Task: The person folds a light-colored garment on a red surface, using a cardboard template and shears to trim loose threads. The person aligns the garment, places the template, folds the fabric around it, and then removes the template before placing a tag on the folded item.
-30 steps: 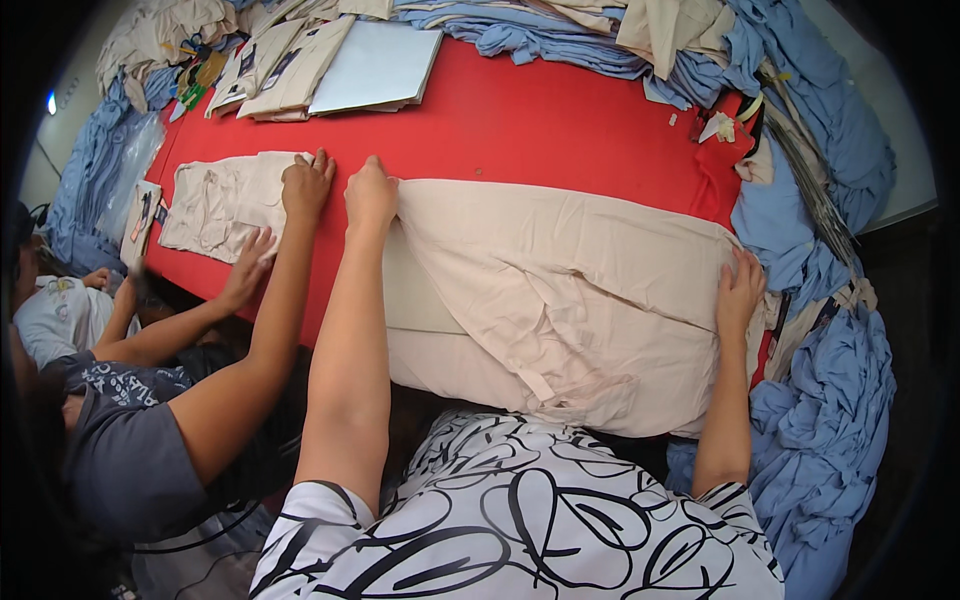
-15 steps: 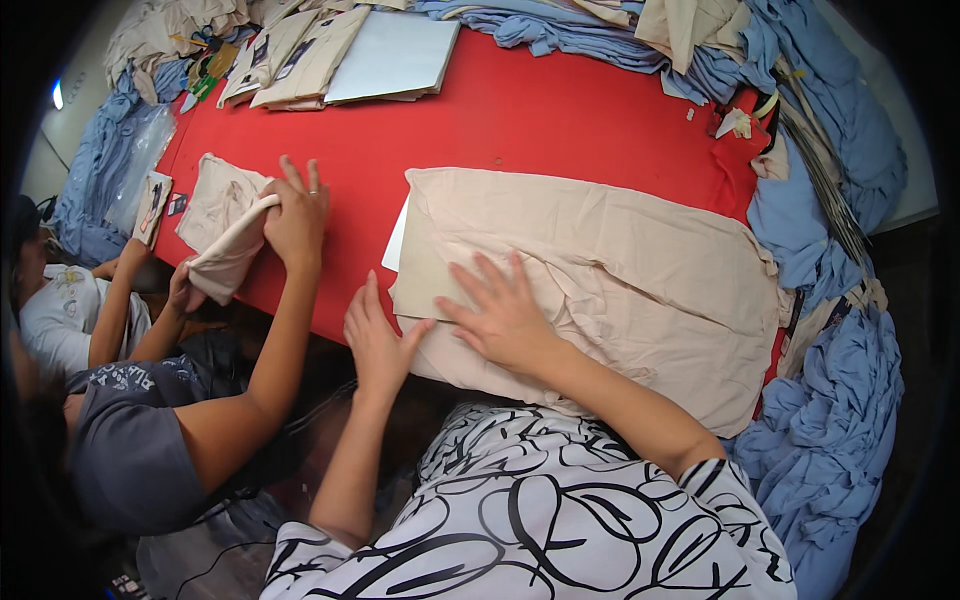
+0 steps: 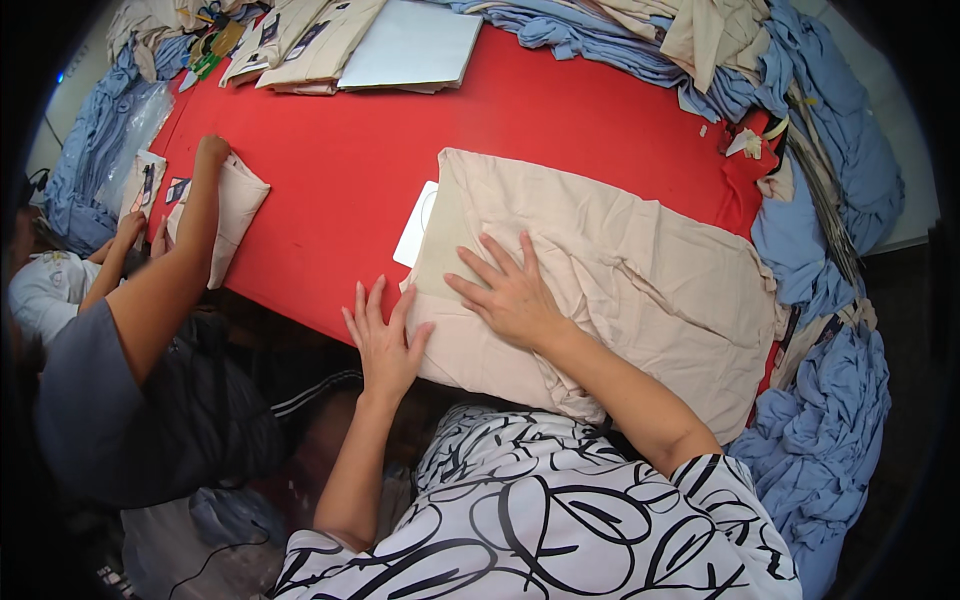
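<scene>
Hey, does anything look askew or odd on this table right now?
Nothing looks spilled. The beige cloth is bunched into creases beside the right hand, and a flat white piece juts from under the cloth's left edge, so it looks uneven.

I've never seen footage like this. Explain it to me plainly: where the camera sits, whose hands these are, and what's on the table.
There is no machine here. A person wears a wide fisheye camera on the head, looking down, so straight edges bend near the rim. The patterned shirt at the bottom is the wearer's own.

The wearer's right hand lies spread on a beige cloth; the left hand is open at its left edge. Neither grips anything. A white sheet sticks out beside that edge.

On the red table are also folded beige garments and pale grey sheets. Blue cloth is heaped at the right. The arm at the left is a co-worker's.
</scene>
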The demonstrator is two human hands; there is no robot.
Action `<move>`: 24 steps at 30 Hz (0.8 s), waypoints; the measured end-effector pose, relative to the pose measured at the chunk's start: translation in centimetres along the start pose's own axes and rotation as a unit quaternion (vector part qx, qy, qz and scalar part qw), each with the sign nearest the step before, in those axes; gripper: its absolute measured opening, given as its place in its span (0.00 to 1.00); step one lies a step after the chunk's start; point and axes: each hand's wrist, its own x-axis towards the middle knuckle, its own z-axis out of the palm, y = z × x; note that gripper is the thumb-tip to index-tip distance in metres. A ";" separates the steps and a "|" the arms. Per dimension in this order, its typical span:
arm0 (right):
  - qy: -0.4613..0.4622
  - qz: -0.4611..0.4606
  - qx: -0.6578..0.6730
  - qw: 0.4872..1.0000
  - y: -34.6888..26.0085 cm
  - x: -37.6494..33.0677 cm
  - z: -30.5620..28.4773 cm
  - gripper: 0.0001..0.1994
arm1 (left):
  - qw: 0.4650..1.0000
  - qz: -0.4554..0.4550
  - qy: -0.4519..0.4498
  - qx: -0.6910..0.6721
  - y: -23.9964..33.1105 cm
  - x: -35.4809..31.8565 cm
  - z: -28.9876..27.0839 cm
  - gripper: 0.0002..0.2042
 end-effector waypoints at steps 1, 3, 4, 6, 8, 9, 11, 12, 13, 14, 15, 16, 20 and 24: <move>0.004 -0.005 0.006 1.000 0.0 0.0 0.2 0.17 | 0.999 0.033 0.017 -0.005 0.4 0.6 -0.5 0.35; 0.009 -0.014 0.016 1.000 0.0 0.0 0.3 0.17 | 0.994 0.104 0.005 -0.026 0.6 2.3 -0.6 0.37; 0.010 -0.025 0.021 0.999 -0.2 0.2 0.2 0.17 | 0.989 0.138 -0.021 -0.040 0.4 3.5 -0.6 0.39; 0.010 -0.044 0.042 0.998 -0.2 0.4 0.0 0.16 | 0.978 0.188 -0.070 -0.063 0.4 6.0 -1.1 0.41; 0.008 -0.061 0.075 0.995 0.0 0.6 -0.4 0.15 | 0.966 0.219 -0.116 -0.078 0.8 8.6 -2.5 0.43; -0.008 -0.074 0.092 0.993 0.2 0.6 -0.4 0.15 | 0.960 0.233 -0.134 -0.082 0.8 9.7 -2.6 0.44; -0.043 -0.090 0.118 0.988 0.9 0.3 -0.7 0.15 | 0.943 0.266 -0.172 -0.098 1.3 11.3 -2.1 0.45; -0.027 -0.074 0.140 0.987 1.0 0.1 -0.8 0.14 | 0.940 0.273 -0.187 -0.082 1.4 11.7 -2.2 0.45; -0.014 -0.054 0.160 0.986 1.1 -0.2 -1.1 0.13 | 0.935 0.282 -0.203 -0.071 1.5 12.2 -2.0 0.45; 0.001 -0.034 0.180 0.983 1.4 -0.5 -1.7 0.11 | 0.930 0.291 -0.218 -0.058 1.5 12.8 -1.9 0.45; 0.044 0.017 0.135 0.990 1.9 -1.4 -2.8 0.12 | 0.931 0.291 -0.214 -0.048 1.5 12.6 -1.7 0.45; 0.086 0.067 0.086 0.990 2.6 -2.5 -4.3 0.12 | 0.933 0.289 -0.212 -0.017 1.3 12.2 -1.6 0.45; 0.197 0.370 -0.165 0.893 13.6 -14.6 -9.0 0.19 | 0.929 0.309 -0.193 0.062 3.1 11.5 -3.4 0.44; 0.093 0.516 -0.355 0.774 22.3 -28.3 -15.0 0.26 | 0.919 0.273 -0.266 -0.098 3.5 12.5 -1.9 0.41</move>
